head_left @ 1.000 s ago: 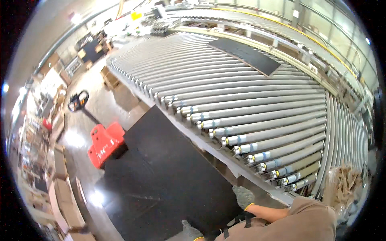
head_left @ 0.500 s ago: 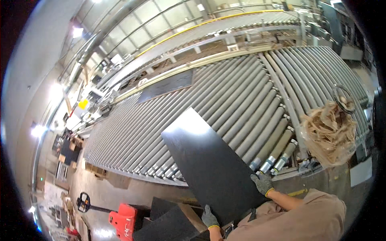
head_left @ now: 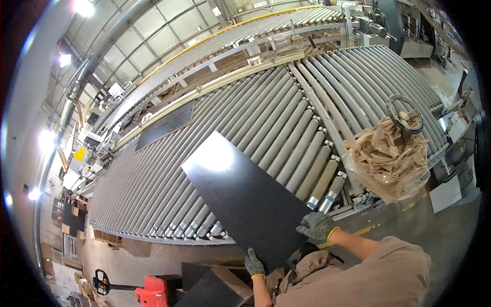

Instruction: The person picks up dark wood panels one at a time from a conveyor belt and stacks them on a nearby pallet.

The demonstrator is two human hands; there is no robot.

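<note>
A long black panel (head_left: 245, 194) slants from my body out over the roller conveyor (head_left: 153, 194), its far end shining under the lights. My left hand (head_left: 254, 263), in a grey glove with a yellow cuff, grips the panel's near left edge. On the opposite edge, my right hand (head_left: 317, 226) in a matching glove holds the panel near its right side; part of the fingers is hidden. A second dark panel (head_left: 166, 125) lies flat on the rollers farther off to the left. Below my left hand are more black panels (head_left: 215, 289), stacked low beside me.
A clear plastic bag of crumpled brown paper (head_left: 391, 158) stands at the right by the conveyor, with a dark ring (head_left: 405, 113) over it. A red pallet jack (head_left: 152, 291) with a black handle is at lower left. Another conveyor (head_left: 245, 38) runs along the back.
My view has turned, so the conveyor and bag appear farther left. Both hands remain on the panel, and my right hand sits a little farther in over its edge.
</note>
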